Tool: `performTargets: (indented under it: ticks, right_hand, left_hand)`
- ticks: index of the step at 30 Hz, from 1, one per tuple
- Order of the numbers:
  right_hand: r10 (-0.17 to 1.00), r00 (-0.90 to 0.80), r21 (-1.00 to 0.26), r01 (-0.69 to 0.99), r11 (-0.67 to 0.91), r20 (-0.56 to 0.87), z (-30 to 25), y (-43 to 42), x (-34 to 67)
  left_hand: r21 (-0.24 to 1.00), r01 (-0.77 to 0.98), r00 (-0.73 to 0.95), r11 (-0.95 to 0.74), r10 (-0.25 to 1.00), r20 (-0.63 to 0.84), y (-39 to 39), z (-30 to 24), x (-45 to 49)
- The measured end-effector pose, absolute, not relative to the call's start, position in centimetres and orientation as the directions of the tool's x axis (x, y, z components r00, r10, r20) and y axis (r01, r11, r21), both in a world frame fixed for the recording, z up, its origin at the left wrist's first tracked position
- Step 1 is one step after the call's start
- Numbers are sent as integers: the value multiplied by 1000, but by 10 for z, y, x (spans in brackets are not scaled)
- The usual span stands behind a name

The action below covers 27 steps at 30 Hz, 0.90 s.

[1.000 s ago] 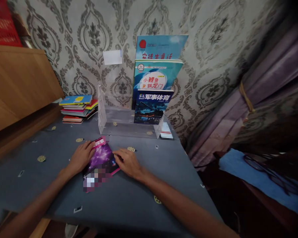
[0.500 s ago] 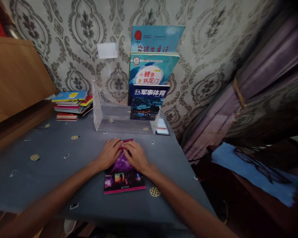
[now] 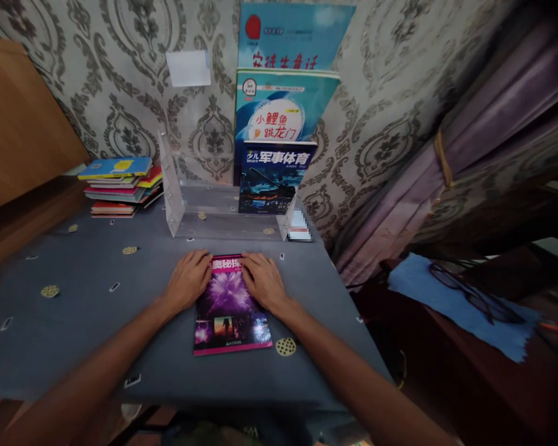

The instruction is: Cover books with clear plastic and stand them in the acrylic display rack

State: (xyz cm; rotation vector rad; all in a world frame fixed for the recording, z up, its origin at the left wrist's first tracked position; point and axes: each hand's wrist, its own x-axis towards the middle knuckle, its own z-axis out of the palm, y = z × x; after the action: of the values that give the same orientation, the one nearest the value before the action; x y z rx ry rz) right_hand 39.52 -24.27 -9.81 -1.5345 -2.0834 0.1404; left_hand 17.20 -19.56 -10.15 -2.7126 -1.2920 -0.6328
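Observation:
A thin book with a purple and black cover (image 3: pixel 227 297) lies flat on the table, its bottom edge toward me. My left hand (image 3: pixel 189 280) rests over the book's upper left edge, palm down, fingers laid toward the cover. On the opposite edge lies my right hand (image 3: pixel 263 280), also palm down, its fingertips on the upper right of the cover. Neither hand lifts the book. Parts of the white title are covered by my fingers. Beyond the hands stands a clear acrylic book rack (image 3: pixel 172 204), with a dark blue military book (image 3: pixel 270 179) upright on its front tier.
Two teal books, a middle one (image 3: pixel 286 108) and a taller one (image 3: pixel 297 31), stand behind in the rack. A book stack (image 3: pixel 116 186) sits at the table's back left. Right of the table (image 3: pixel 97 334), glasses (image 3: pixel 478 294) lie on a blue cloth (image 3: pixel 413 279).
My hands have moved apart from the middle of the cover toward its two side edges, uncovering the purple picture and part of the title. The view has shifted slightly.

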Motion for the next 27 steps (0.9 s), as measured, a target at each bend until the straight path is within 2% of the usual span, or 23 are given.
performTargets:
  ticks: [9, 18, 20, 25, 27]
  right_hand:
    - [935, -166, -415, 861, 293, 315, -97, -241, 400]
    - [934, -156, -477, 825, 301, 321, -101, -239, 403]
    - [935, -151, -485, 822, 299, 320, -102, -238, 404]
    - [927, -130, -501, 810, 304, 353, -102, -236, 408]
    - [924, -98, -515, 806, 291, 368, -101, -236, 409]
  left_hand:
    - [100, 781, 558, -616, 761, 332, -196, -93, 173]
    - [50, 817, 528, -575, 780, 337, -198, -91, 173]
    - [96, 811, 520, -576, 788, 330, -194, -90, 170]
    - [378, 701, 478, -604, 792, 380, -180, -88, 154]
    - [450, 657, 452, -605, 794, 406, -177, -87, 150]
